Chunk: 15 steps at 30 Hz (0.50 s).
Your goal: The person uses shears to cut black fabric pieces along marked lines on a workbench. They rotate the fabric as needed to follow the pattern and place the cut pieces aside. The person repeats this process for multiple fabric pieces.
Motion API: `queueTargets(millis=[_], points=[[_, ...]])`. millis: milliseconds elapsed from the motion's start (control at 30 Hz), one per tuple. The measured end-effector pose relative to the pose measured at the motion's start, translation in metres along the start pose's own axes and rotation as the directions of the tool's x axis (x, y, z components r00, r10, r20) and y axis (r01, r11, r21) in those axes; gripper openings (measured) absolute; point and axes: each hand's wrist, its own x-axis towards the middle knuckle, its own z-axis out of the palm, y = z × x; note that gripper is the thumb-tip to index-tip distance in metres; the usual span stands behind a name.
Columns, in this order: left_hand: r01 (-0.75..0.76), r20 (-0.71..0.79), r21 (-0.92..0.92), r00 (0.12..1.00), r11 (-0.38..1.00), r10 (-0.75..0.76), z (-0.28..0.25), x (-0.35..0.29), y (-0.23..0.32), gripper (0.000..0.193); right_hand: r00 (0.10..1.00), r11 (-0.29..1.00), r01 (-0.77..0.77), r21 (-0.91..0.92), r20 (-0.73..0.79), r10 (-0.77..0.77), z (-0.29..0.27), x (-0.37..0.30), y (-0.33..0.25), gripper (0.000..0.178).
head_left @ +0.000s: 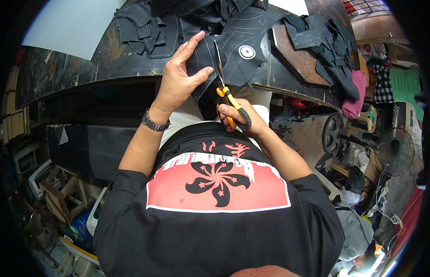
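Worn dark table (102, 76), with two hands and one pair of scissors (230, 100) at its near edge.
Left hand (180, 76), one watch (156, 121) on its wrist, has fingers spread apart over black material (203, 57); right hand (246, 117) has its fingers wrapped around the yellow-and-black handles. Two blades point to the far side, over this material; whether they are biting into it, I cannot tell well. To their right lies one round white disc (247, 52). Two heaps of black pieces are seen: one left heap (136, 27), one right heap (335, 51) partly upon one brown board (293, 60).
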Motion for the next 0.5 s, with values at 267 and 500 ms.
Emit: queueTargets(millis=[267, 500], points=[[0.001, -0.001, -0.037, 1.0, 0.999, -0.001, -0.002, -0.001, -0.005, 0.069, 0.999, 0.984, -0.008, -0.177, -0.044, 0.0, 0.002, -0.008, 0.003, 0.041], [-0.02, -0.147, -0.082, 0.989, 0.996, 0.008, 0.003, -0.003, -0.012, 0.058, 0.999, 0.992, -0.021, -0.124, -0.041, 0.016, 0.001, -0.006, -0.002, 0.038]])
